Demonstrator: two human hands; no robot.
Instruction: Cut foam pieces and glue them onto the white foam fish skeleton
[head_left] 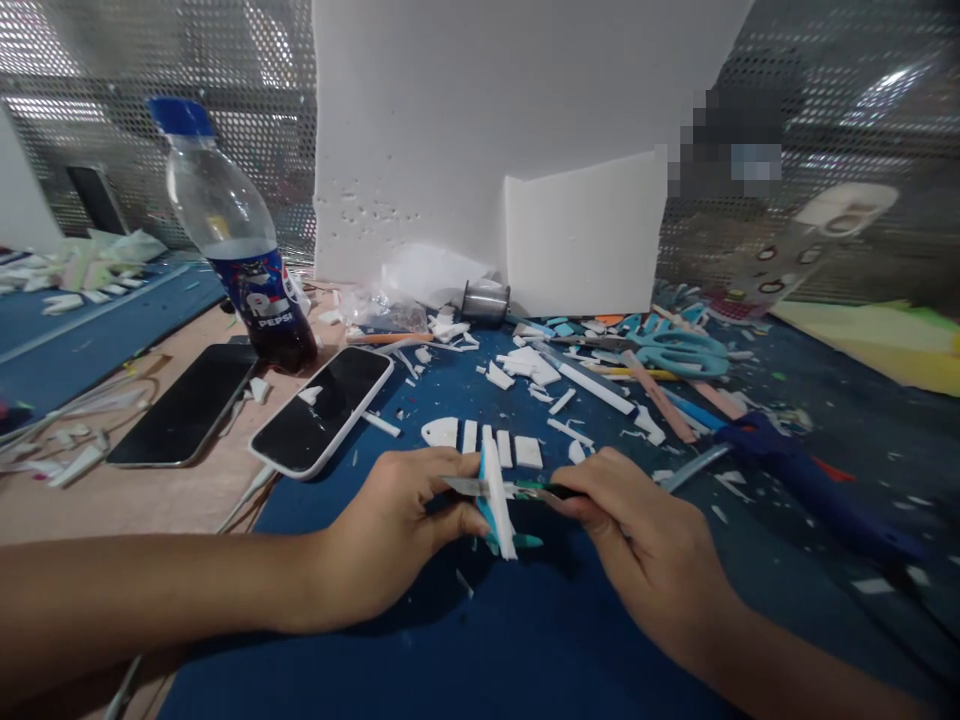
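White-and-teal foam piece (501, 505) sits just below the centre of the frame, held up over the blue desk (420, 660) between the two hands. Its long axis runs nearly up and down the picture, the upper end leaning a little left and the lower end a little right, with the teal side facing left. The left hand (409, 530) is the nearer one: its thumb and forefinger are pinched on the piece from the left. Lying to the right and apart from the foam, the right hand (645, 540) has its fingers closed around the dark handle of a thin-bladed knife (466, 487). That knife lies almost level in the frame, crossing the foam's long axis nearly square, its tip showing left of the piece, close to the left fingers; whether the blade cuts in or only passes behind cannot be told.
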